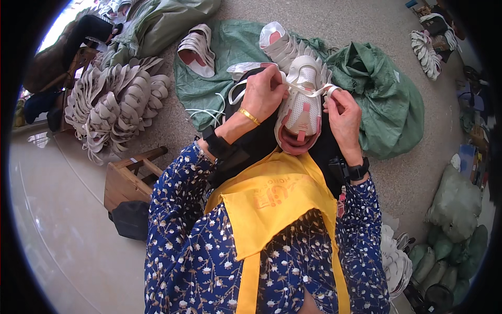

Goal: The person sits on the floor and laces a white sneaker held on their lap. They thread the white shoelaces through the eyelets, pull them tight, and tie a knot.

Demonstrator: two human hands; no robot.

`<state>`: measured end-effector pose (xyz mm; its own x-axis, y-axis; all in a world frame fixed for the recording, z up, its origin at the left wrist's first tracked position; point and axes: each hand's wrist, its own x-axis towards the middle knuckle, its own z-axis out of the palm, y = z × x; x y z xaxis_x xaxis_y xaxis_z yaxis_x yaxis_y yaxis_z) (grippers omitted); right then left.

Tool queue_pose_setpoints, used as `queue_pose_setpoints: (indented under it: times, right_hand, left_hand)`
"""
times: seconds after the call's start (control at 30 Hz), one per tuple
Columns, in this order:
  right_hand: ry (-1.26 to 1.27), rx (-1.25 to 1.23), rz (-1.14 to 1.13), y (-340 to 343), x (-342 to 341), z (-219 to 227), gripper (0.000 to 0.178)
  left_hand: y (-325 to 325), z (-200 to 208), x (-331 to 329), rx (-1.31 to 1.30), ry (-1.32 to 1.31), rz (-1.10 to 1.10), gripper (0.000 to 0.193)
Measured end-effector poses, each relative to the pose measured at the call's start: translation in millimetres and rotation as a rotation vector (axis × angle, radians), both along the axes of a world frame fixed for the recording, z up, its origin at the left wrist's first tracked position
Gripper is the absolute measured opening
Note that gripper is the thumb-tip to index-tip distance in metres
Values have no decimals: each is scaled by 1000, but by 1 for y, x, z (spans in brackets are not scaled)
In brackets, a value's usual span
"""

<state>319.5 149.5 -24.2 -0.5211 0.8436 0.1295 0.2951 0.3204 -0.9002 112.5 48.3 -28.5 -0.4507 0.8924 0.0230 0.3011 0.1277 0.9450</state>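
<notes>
A white mesh shoe upper (pixel 304 107) with pink patches lies lengthwise between my knees, its pink-lined part toward me. A flat white shoelace (pixel 312 94) runs across it, threaded near its far part. My left hand (pixel 261 97) is closed, pinching the lace on the left side of the upper. On the right side, my right hand (pixel 343 115) pinches the other stretch of lace between thumb and fingers. A loop of lace hangs left of my left hand, and loose lace ends (pixel 210 112) trail over my dark trouser leg.
Nested uppers (pixel 280 46) lie just beyond, with another stack (pixel 197 51) on a green sack (pixel 230 36). A bulging green sack (pixel 384 99) stands at right. Piled uppers (pixel 117 102) and a wooden stool (pixel 128 180) are at left. A yellow apron (pixel 272 193) covers my lap.
</notes>
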Motion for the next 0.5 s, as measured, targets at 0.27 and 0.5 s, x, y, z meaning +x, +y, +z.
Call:
queue_pose_setpoints:
  times: [0.27,0.5]
  right_hand:
    - [77,-12,-2,-4,0,-4,18]
    - [148,-114,-19,-4,1,-7,16]
  left_hand:
    - [3,-12,1,45,-139,20,16]
    - [3,-9,6,68,15,60,17]
